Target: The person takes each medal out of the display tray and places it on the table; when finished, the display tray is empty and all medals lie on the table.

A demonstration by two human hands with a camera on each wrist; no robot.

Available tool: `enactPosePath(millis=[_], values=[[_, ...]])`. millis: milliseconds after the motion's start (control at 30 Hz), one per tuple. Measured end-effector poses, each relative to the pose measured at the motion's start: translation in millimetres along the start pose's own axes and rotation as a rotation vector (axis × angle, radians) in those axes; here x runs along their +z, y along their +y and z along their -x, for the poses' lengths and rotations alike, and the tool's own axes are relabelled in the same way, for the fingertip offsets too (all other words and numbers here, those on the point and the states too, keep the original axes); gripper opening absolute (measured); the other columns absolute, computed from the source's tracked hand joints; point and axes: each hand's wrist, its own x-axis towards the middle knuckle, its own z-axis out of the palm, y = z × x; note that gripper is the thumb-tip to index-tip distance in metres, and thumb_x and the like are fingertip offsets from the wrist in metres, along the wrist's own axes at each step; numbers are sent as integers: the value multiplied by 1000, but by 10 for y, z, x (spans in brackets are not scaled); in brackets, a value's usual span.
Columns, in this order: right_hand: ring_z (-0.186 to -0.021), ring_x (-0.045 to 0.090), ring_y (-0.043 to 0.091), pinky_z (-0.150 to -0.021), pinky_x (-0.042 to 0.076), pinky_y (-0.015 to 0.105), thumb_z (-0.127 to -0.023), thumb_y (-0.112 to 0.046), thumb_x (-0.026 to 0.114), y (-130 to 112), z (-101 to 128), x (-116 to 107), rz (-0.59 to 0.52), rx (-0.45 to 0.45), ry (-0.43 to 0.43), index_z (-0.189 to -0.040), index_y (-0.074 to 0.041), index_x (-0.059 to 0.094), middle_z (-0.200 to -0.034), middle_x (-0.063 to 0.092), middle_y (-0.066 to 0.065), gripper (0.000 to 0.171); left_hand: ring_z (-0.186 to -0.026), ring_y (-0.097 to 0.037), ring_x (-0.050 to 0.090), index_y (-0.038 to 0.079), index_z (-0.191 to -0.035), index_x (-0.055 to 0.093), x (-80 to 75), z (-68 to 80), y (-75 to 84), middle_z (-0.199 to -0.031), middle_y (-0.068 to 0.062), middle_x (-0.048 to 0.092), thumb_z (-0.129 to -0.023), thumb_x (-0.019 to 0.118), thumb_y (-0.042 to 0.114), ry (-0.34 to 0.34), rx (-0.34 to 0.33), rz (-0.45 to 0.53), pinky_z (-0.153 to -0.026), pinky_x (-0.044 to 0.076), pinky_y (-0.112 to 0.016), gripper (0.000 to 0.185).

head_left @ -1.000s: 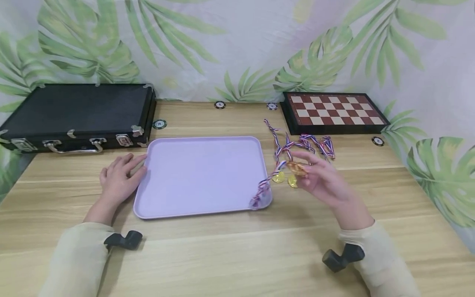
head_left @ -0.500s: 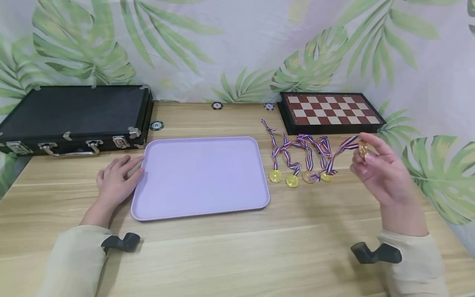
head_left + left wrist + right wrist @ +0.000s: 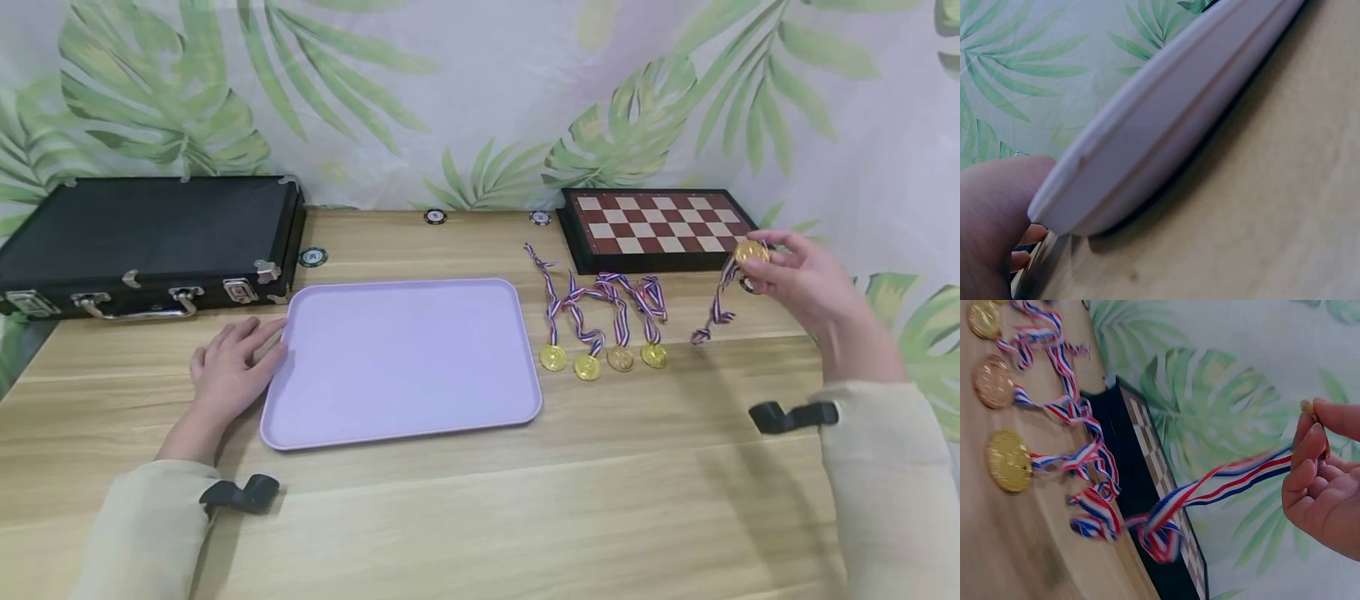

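Note:
My right hand (image 3: pixel 765 260) pinches a gold medal (image 3: pixel 752 252) in the air in front of the chessboard's right corner. Its red, white and blue ribbon (image 3: pixel 716 307) hangs down, and its end touches the table. In the right wrist view the fingers (image 3: pixel 1310 456) curl round the medal's edge (image 3: pixel 1307 407) while the ribbon (image 3: pixel 1222 484) trails left. Several more gold medals (image 3: pixel 587 367) lie in a row right of the lilac tray (image 3: pixel 405 358). My left hand (image 3: pixel 240 354) lies flat on the table against the tray's left edge (image 3: pixel 1166 137).
A black case (image 3: pixel 150 233) with metal latches stands at the back left. A folded chessboard (image 3: pixel 660 223) sits at the back right. Poker chips (image 3: pixel 312 257) lie scattered near the wall. The leaf-print backdrop closes off the table's far and right sides.
My right hand carried the medal from beside the tray's near right corner to the right and up, towards the chessboard. Its ribbon slid off the tray. My left hand stayed put.

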Motion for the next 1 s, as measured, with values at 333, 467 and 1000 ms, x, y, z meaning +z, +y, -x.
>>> enactPosePath(millis=[333,467,1000], values=[[-82,50,12,-71,43,26,-80,-19,61,354,-252,-210,541,178,22,-131,-19,36,-96,48,3,57,-122,-45,7,9,-128,41,29,19,35,-132,-27,25,-90,39,35,-6,-1,6,-88,-7,-62,46],[-83,51,16,-72,44,32,-81,-14,60,754,-191,-287,650,245,-82,-131,-7,34,-94,51,3,57,-123,-44,7,9,-128,41,20,9,48,-133,-26,25,-90,39,36,-6,3,3,-89,-7,-61,47],[-72,43,17,-63,40,28,-76,-14,65,1092,77,-245,922,214,-178,-124,2,42,-85,47,11,56,-123,-44,8,9,-127,41,9,27,21,-132,-26,26,-89,38,35,18,16,7,-89,-6,-61,46]])
